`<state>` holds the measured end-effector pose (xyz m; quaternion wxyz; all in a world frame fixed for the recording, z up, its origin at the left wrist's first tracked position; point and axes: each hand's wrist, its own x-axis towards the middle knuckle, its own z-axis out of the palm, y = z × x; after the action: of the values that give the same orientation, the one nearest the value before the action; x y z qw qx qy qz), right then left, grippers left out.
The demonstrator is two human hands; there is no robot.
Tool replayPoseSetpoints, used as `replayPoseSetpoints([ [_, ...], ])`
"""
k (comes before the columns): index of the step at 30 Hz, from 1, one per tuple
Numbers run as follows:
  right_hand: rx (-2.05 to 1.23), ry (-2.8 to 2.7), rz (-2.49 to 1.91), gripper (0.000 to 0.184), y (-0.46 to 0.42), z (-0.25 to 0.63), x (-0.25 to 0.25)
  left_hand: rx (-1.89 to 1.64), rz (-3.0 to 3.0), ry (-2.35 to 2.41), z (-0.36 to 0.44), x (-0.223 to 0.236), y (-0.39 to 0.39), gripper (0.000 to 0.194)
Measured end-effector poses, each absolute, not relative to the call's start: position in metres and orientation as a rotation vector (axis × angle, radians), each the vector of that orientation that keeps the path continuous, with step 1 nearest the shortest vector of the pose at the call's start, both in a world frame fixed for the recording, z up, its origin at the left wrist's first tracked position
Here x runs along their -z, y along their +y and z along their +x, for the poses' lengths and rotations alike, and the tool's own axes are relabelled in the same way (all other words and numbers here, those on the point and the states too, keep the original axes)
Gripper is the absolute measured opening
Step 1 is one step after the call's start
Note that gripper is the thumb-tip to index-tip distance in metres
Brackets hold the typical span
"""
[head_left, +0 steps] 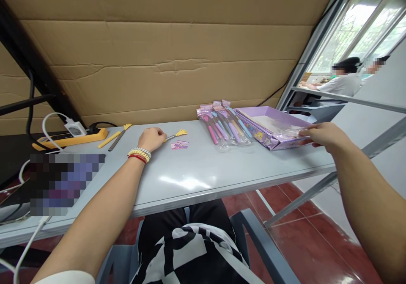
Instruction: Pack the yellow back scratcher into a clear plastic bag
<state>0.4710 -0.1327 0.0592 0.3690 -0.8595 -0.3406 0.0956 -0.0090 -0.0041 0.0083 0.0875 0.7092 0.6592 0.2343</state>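
Left hand [152, 139]: my fist is closed on the small yellow hand-shaped scratcher [178, 134]; keep it flat on the surface [196, 169], beside the pink label card [179, 145].
Right hand [323, 135]: my fingers pinch a clear plastic sleeve [283, 128] at the purple box [269, 125]; lift one only.

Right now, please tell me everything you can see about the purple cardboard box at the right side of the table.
The shallow purple cardboard box lies open and flat on the grey table, near its right edge. Its side wall carries small cartoon prints. Clear plastic film lies inside, over a pale bottom. The right hand touches the film at the box's near right corner. Packed pastel toy sticks lie just left of it.
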Motion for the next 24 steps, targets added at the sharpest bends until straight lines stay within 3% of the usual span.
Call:
replayPoseSetpoints([
  [3,-0.278,-0.765,-2.305,0.01,-0.138,0.467,-0.065,-0.656,2.109,1.946,-0.01,-0.007,-0.004,0.028],
  [7,-0.072,-0.716,-2.264,0.009,-0.143,0.459,-0.069,-0.65,2.107,1.949,-0.01,-0.006,-0.004,0.029],
  [14,-0.131,-0.828,-1.215,0.027,-0.131,0.426,-0.105,-0.688,2.138,1.911,-0.012,-0.006,-0.001,0.027],
  [17,-0.199,-0.991,-0.958,0.025,-0.118,0.381,-0.139,-0.714,2.177,1.882,-0.01,-0.005,-0.001,0.031],
  [20,-0.381,-1.129,-0.75,0.02,-0.103,0.318,-0.163,-0.746,2.244,1.8,-0.006,-0.005,-0.005,0.043],
  [24,-0.739,-1.292,-0.502,0.014,-0.08,0.24,-0.163,-0.932,2.326,1.607,0.003,-0.004,-0.015,0.082],
])
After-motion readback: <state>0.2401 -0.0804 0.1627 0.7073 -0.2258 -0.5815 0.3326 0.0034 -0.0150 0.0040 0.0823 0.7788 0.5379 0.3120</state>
